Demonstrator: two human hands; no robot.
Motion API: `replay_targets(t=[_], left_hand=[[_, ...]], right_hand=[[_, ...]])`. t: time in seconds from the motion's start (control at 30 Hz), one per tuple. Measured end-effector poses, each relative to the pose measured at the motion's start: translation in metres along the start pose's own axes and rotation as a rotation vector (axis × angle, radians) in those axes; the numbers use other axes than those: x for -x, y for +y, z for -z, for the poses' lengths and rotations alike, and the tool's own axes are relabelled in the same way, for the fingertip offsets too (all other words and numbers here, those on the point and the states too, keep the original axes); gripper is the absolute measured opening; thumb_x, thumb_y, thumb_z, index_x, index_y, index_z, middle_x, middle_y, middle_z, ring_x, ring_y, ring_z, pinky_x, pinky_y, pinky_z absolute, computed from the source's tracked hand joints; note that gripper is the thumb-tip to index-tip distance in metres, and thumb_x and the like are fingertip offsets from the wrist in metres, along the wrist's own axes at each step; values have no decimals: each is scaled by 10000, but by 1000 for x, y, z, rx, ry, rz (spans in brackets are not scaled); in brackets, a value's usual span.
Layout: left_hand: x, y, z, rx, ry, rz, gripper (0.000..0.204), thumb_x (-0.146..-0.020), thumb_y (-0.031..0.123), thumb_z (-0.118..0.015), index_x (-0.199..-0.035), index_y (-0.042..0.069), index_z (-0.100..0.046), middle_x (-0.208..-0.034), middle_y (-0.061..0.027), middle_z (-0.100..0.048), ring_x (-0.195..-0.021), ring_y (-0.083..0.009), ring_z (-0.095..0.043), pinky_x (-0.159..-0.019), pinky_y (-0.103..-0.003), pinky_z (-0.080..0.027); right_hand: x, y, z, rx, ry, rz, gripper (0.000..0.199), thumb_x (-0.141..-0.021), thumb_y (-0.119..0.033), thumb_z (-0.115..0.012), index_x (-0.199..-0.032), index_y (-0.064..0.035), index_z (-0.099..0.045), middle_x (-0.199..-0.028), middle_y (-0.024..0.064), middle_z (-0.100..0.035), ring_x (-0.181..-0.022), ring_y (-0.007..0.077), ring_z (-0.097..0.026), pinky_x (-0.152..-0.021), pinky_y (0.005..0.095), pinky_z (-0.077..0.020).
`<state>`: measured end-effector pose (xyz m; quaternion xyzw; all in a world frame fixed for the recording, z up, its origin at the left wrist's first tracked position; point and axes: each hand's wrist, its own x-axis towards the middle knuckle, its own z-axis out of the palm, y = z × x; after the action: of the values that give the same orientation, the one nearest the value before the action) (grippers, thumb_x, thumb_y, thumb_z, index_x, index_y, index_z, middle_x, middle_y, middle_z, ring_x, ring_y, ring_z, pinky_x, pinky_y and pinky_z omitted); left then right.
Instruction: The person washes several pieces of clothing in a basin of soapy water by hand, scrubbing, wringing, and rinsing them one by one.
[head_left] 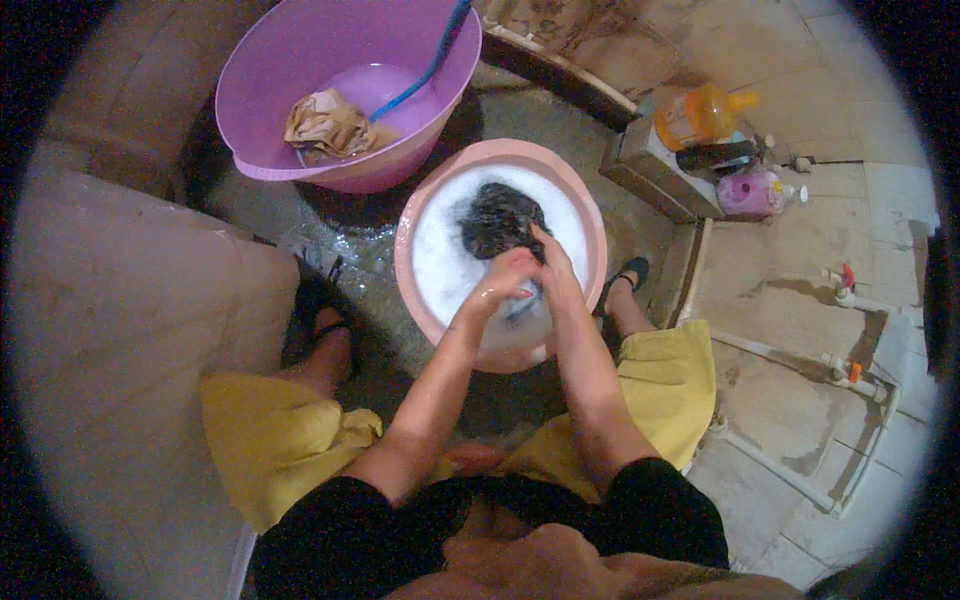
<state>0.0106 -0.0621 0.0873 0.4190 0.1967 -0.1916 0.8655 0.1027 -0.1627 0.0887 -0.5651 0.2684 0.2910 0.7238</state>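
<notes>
A pale pink basin (403,250) full of white suds (442,205) stands on the floor between my feet. In it lies a soaked dark cloth (498,218), bunched toward the far side of the foam. My left hand (512,272) is closed, its fingers curled at the cloth's near edge. Right against it, my right hand (550,262) grips the cloth's right side, with fingertips on the dark fabric. The two hands touch each other over the basin's middle. Part of the cloth is hidden under them and in the suds.
Far left stands a large purple tub (250,150) with water, a beige-brown cloth (330,125) and a blue hose (425,80). On a ledge (655,165) at right are an orange bottle (695,118) and a pink bottle (750,194). Pipes (770,355) with taps run along the right wall.
</notes>
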Motion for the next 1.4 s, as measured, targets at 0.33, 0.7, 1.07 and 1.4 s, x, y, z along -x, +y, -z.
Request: replay_targets(t=[0.33,0.7,1.07,1.4], left_hand=[[-18,-14,84,467,-50,-105,397,-955,264,-443,-1264,14,-443,-1081,-111,-592,-934,-235,-593,-748,-368,-525],[2,-20,43,651,236,-175,278,-908,189,-479,-1132,29,-515,-1011,-83,-593,-881,-208,-593,-783,-347,-499],[18,36,-32,-806,49,-129,479,-767,301,-530,-1039,-91,-578,-969,-317,-596,-1000,-454,-553,-901,-455,-423],[8,13,28,736,42,210,767,-825,685,-412,-1290,75,-445,-1195,-143,-546,-1050,-272,-535,-875,-490,-425]], right_hand=[[89,86,-73,1151,-196,1335,310,-748,-327,-622,-882,-49,-660,-846,219,-638,-805,355,-625,-740,464,-471],[92,75,-77,889,103,793,304,-872,-242,-507,-912,39,-616,-782,220,-621,-738,347,-600,-690,438,-452],[26,-33,31,-45,-366,-248,538,-877,-328,-576,-1264,7,-411,-1171,171,-550,-999,270,-586,-866,387,-463],[103,59,-29,1526,-154,932,151,-764,-179,-585,-833,-52,-543,-781,187,-590,-674,369,-610,-597,445,-498]])
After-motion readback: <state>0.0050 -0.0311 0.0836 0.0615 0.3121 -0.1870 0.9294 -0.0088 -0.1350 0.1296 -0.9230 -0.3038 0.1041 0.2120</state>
